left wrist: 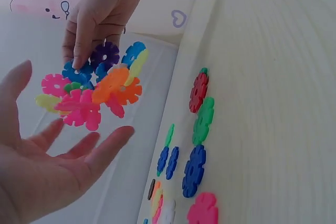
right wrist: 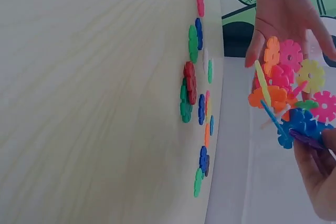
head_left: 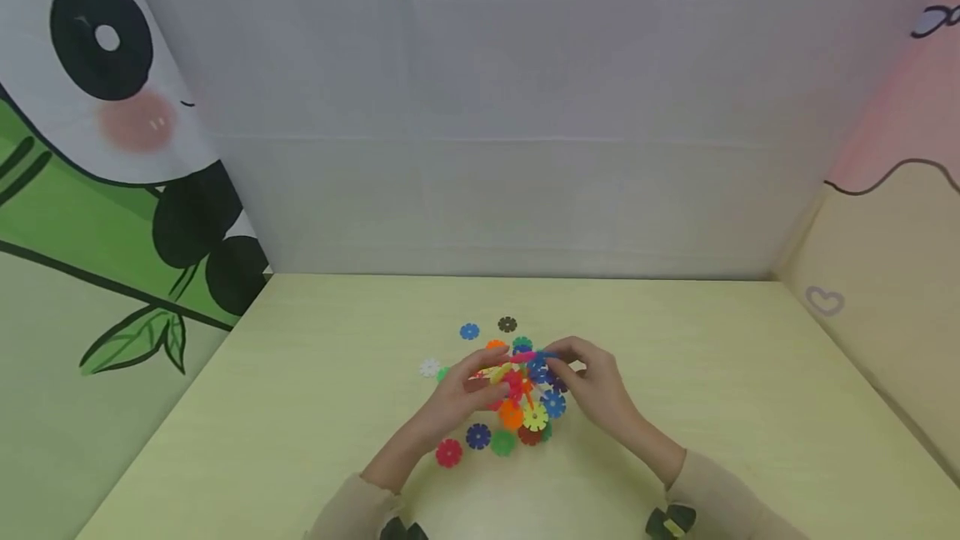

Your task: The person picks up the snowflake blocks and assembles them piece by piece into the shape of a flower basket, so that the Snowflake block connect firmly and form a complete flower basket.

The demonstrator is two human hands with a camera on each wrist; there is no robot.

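A cluster of interlocked flower-shaped plastic discs (head_left: 514, 386) is held above the desk (head_left: 315, 423), a little below and right of centre in the head view. The right hand (head_left: 597, 382) has its thumb and fingers pinched on the blue side of this cluster, near a dark purple disc (left wrist: 105, 54). The left hand (head_left: 459, 397) faces it with fingers spread wide and slightly bent, gripping nothing; whether a fingertip brushes the cluster I cannot tell. As for progress, a good many discs in pink, orange, yellow, blue, green and purple already look joined at differing angles, while others lie loose. Along the lower edge of the group in the head view are a pinkish-red disc (head_left: 449, 453), a dark blue disc (head_left: 478, 437), a green disc (head_left: 503, 443) and a dark red disc (head_left: 529, 436) overlapping another green one; towards the top sit a blue disc (head_left: 469, 331) and a brown disc (head_left: 507, 324), with a white disc (head_left: 430, 367) at the left. All these remain unattached.
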